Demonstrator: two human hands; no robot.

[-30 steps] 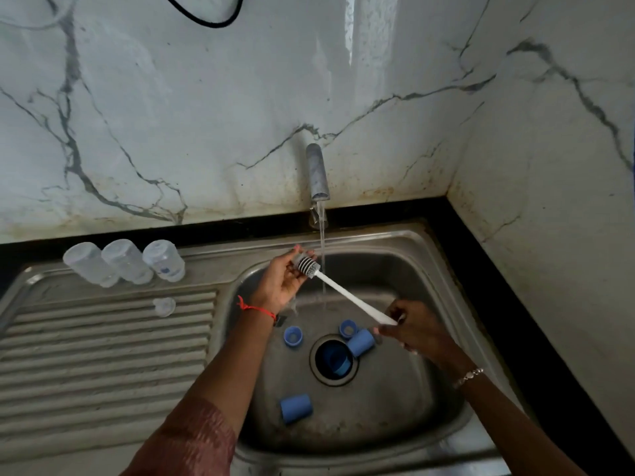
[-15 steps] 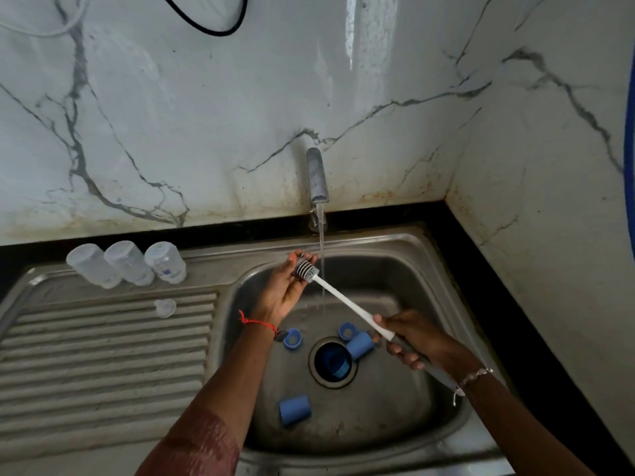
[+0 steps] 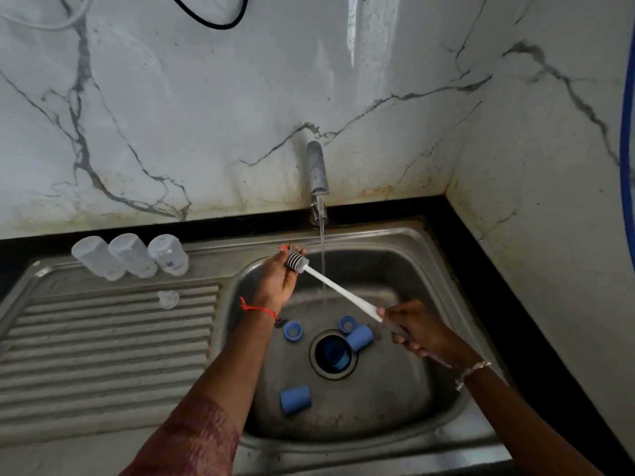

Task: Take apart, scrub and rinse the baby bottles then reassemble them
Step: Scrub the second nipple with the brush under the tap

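The right hand (image 3: 417, 333) is gripping the brush (image 3: 338, 290) handle while the left hand (image 3: 280, 278) is cupping its bristled head beside the stream; blue caps (image 3: 295, 400) are lying near the open drain (image 3: 332, 353), likely slipping in, with three bottles (image 3: 132, 255) waiting on the drainboard (image 3: 103, 338)

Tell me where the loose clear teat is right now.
In the head view, the clear teat lies on the ribbed drainboard left of the basin, just below the three upturned clear bottles and apart from them.
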